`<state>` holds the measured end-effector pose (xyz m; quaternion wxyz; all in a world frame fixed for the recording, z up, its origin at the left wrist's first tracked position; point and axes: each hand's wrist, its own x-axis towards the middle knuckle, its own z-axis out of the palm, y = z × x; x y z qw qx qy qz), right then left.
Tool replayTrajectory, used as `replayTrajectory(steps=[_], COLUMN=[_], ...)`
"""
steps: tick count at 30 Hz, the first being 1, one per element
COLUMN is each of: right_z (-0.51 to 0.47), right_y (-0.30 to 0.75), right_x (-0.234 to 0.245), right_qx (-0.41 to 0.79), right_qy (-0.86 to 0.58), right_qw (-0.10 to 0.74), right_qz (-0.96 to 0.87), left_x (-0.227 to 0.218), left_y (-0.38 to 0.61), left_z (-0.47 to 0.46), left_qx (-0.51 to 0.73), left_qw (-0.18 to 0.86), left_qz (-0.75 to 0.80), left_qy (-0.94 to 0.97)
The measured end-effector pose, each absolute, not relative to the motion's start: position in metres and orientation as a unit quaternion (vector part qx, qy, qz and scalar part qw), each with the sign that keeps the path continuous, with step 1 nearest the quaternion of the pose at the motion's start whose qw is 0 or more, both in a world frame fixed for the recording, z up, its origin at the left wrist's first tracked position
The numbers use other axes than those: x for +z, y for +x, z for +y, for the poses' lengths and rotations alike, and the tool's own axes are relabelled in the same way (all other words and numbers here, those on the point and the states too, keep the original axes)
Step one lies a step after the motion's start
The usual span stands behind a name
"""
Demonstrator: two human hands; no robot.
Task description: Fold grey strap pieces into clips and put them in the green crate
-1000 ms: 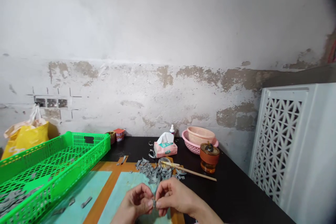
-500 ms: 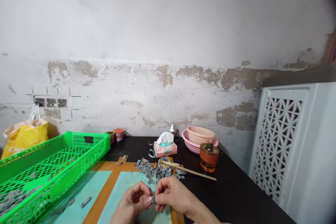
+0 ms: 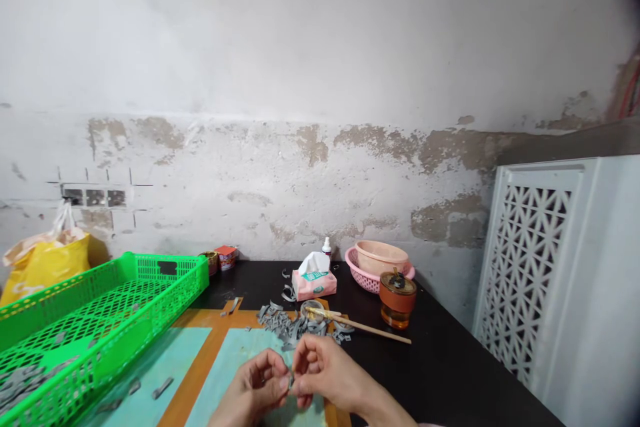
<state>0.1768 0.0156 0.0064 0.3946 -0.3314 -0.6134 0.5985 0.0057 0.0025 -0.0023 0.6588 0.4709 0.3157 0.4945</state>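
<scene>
Left hand: the left hand (image 3: 253, 392) is raised above the mat at lower center, with its fingers (image 3: 267, 370) curled narrowly inward and its thumb tip brought to the held piece.

Right hand: the right hand (image 3: 325, 373) is raised just beside the left, and its fingertips (image 3: 300, 365) are closed narrowly on the same piece from the other side.

Held piece: a small grey piece (image 3: 291, 381) is pinched between both hands at lower center and is mostly hidden by the fingers. It is kept up off the mat, apparently so that it can be controlled from both sides.

Work surface: a teal-and-orange mat (image 3: 235, 353) is laid on a black table (image 3: 440, 373), directly beneath the hands.

Nearby scraps: a heap of grey strips (image 3: 295, 327) is gathered just beyond the hands, within easy reach. A loose grey strip (image 3: 163, 387) is left on the mat at lower left.

Left side: a bright green mesh tray (image 3: 170, 267) is set beside the mat, with grey pieces (image 3: 20, 387) lying inside it at lower left. A yellow plastic bag (image 3: 45, 273) is placed behind it.

Far side: a tissue box (image 3: 314, 285), a pink basket (image 3: 363, 280) holding a peach bowl (image 3: 380, 257), and an amber jar (image 3: 397, 303) are kept toward the wall, away from the work.
</scene>
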Motion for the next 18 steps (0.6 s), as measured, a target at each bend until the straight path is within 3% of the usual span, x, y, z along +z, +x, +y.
replayTrajectory(steps=[4, 13, 18], right_z=[0.016, 0.01, 0.007], right_y=[0.175, 0.182, 0.186], right_x=[0.005, 0.01, 0.023], right_qx=[0.559, 0.347, 0.336], right_qy=[-0.32, -0.304, -0.29], right_qw=[0.412, 0.439, 0.45], right_qz=[-0.645, -0.771, -0.775], left_x=[0.0, -0.001, 0.005], left_y=[0.005, 0.004, -0.003], left_z=[0.002, 0.004, 0.005], left_qx=[0.5, 0.495, 0.511], left_qw=[0.672, 0.67, 0.648], left_qz=[0.319, 0.343, 0.36], left_qy=[0.443, 0.434, 0.436])
